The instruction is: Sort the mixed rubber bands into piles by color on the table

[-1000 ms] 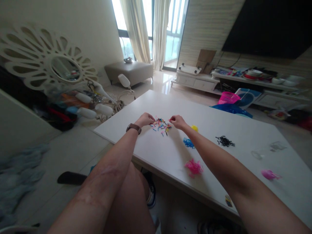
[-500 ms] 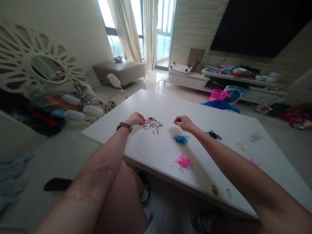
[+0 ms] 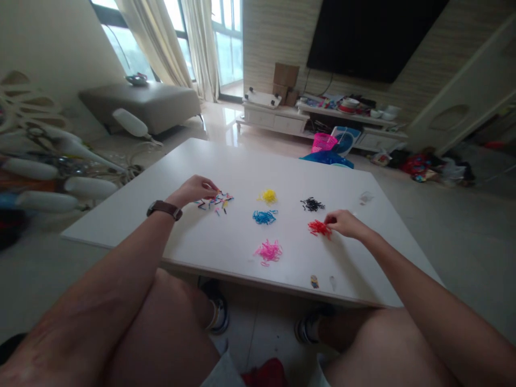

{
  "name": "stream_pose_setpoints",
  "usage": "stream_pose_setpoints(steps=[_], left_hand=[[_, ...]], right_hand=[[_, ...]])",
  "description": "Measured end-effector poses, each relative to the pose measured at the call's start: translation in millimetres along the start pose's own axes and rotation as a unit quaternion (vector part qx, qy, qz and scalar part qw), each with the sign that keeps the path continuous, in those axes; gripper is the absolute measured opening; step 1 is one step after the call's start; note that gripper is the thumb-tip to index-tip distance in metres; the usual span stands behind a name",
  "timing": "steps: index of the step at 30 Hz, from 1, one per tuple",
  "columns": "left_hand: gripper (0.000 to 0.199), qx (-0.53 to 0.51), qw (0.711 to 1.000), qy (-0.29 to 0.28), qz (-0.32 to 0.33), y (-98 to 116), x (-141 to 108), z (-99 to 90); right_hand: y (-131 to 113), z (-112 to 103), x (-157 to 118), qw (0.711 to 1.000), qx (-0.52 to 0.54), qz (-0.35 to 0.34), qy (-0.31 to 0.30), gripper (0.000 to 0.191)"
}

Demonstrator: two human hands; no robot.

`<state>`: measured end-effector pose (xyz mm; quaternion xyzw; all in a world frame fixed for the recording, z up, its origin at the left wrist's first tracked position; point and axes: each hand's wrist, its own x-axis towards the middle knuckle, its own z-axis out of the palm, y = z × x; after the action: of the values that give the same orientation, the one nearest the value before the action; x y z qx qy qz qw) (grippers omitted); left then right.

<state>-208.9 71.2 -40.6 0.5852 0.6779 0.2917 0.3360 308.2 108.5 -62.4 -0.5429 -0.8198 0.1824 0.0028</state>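
My left hand (image 3: 200, 190) reaches over the mixed-colour pile of small bands (image 3: 220, 201) at the table's left, fingertips pinched at its upper edge on something I cannot make out. At the red pile (image 3: 318, 228), my right hand (image 3: 341, 222) has its fingertips closed against the right side; whether a band is between them is hidden. Between the hands lie a yellow pile (image 3: 269, 196), a blue pile (image 3: 264, 217) and, nearer me, a pink pile (image 3: 270, 251). A black pile (image 3: 313, 204) sits just behind the red one.
On the white table (image 3: 237, 166), a small minion figure (image 3: 314, 281) and a clear item (image 3: 332, 282) lie near the front edge. A clear container (image 3: 366, 198) stands at the right. My knees are below the front edge.
My right hand has moved right, from near the yellow pile to the red pile. My left hand stays at the mixed pile. The view has turned right, and the red and yellow piles now show fully.
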Motion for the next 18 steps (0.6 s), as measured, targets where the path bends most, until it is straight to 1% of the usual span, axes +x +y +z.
stream_pose_setpoints(steps=[1, 3, 6, 8, 9, 10, 12, 14, 16, 18], left_hand=[[0.015, 0.009, 0.999, -0.003, 0.035, 16.2, -3.5, 12.3], [0.011, 0.005, 0.996, -0.033, 0.078, 49.9, -10.6, 45.9], [0.009, -0.013, 0.985, -0.111, 0.132, 95.7, -17.5, 111.9], [0.005, -0.004, 0.977, -0.136, 0.163, 119.9, -17.2, 158.6], [0.005, 0.005, 0.970, -0.142, 0.196, 130.0, -15.2, 180.7], [0.006, 0.005, 0.964, -0.139, 0.225, 138.8, -12.4, 201.6], [0.007, 0.002, 0.960, -0.098, 0.262, 152.5, -5.0, 238.4], [0.009, 0.007, 0.962, -0.083, 0.261, 161.4, 2.0, 267.4], [0.010, 0.026, 0.962, -0.085, 0.257, 165.9, 6.6, 287.6], [0.010, 0.043, 0.961, -0.097, 0.255, 167.1, 8.9, 298.1]], right_hand=[[1.6, 3.4, -1.3, 1.000, -0.004, 0.001, 0.004, 0.013], [1.1, 7.3, -2.0, 1.000, -0.005, -0.005, 0.019, 0.013], [-1.3, 5.5, -3.4, 0.999, 0.005, -0.023, 0.041, 0.014], [-1.3, 0.7, -6.5, 0.998, 0.004, -0.031, 0.057, 0.014], [-0.8, -2.1, -8.5, 0.997, 0.003, -0.031, 0.068, 0.014], [-0.2, -5.0, -10.9, 0.997, 0.003, -0.027, 0.078, 0.014], [1.3, -9.5, -15.7, 0.995, 0.014, -0.016, 0.093, 0.012], [3.2, -11.0, -19.6, 0.994, 0.035, -0.008, 0.099, 0.009], [5.5, -9.2, -21.7, 0.993, 0.051, -0.007, 0.105, 0.008], [8.0, -5.8, -22.1, 0.993, 0.054, -0.004, 0.108, 0.010]])
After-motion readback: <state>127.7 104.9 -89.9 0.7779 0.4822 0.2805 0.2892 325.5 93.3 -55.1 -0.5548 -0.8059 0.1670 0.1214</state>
